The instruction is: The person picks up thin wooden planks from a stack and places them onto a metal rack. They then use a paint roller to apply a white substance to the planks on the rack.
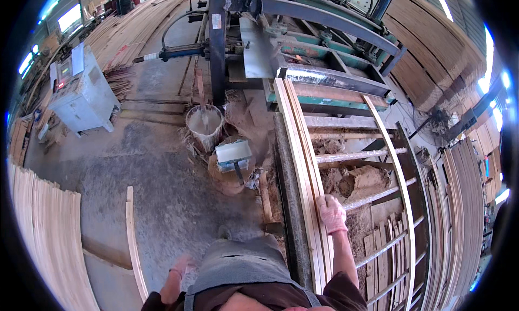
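Wearing dark top [341,296] under grey apron [238,268], bottom centre. Laying gloved right hand [331,213] against pale wood strips [306,165], right of centre, lying along metal rail [294,208]; not managing to tell if gripping. Hanging blurred left hand [184,266] lower left, not making out fingers.

"Which colour has the right hand [331,212]?"
"Its glove [335,221] is pale pink. The left hand [184,265] looks pinkish also, but it is blurred."
"And the strips [300,149]?"
"They are pale, between cream and yellow."
"The apron [238,271]?"
"It is grey, and the sleeves [344,292] are dark brown."
"How is the floor [135,167]?"
"Grey, with darker patches."
"And the machine [306,50]?"
"Green and dark grey. The cabinet [81,94] is bluish white, with a small red light [60,85]."
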`<action>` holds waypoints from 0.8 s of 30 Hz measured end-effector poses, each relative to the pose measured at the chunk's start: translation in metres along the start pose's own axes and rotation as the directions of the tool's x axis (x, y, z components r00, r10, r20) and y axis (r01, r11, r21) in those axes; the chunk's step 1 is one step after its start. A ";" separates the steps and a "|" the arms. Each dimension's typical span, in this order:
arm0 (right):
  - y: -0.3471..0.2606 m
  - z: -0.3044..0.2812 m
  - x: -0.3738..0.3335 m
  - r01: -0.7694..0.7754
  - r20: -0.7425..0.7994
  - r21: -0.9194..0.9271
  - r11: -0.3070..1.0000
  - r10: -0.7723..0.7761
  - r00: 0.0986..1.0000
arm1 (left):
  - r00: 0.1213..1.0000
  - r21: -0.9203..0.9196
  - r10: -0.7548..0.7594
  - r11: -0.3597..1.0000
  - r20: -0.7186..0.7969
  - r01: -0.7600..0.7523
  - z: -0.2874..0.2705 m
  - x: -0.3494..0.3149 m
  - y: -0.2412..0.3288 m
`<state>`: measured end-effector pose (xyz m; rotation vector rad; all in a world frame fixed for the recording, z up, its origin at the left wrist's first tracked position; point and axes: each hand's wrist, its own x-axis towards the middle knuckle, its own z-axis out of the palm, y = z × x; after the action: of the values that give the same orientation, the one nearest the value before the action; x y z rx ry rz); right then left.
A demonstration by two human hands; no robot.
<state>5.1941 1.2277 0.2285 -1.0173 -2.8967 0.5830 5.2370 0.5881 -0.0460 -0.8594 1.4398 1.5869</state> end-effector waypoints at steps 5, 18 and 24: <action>-0.017 0.024 0.092 -0.010 0.101 0.306 0.952 -0.022 0.995 | 0.975 0.043 0.199 0.978 0.101 -0.204 0.112 0.051 0.219; -0.027 0.011 0.128 -0.175 0.258 0.268 0.947 0.104 0.960 | 0.772 0.236 0.429 0.782 0.468 -0.577 0.468 0.050 0.544; -0.020 0.014 0.137 -0.297 0.383 0.244 0.923 0.189 0.904 | 0.820 0.416 0.469 0.708 0.327 -0.571 0.590 0.152 0.603</action>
<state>5.0723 1.2915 0.2078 -1.3614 -2.8408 1.3007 4.6486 1.1783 0.1543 0.0375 1.9330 1.5101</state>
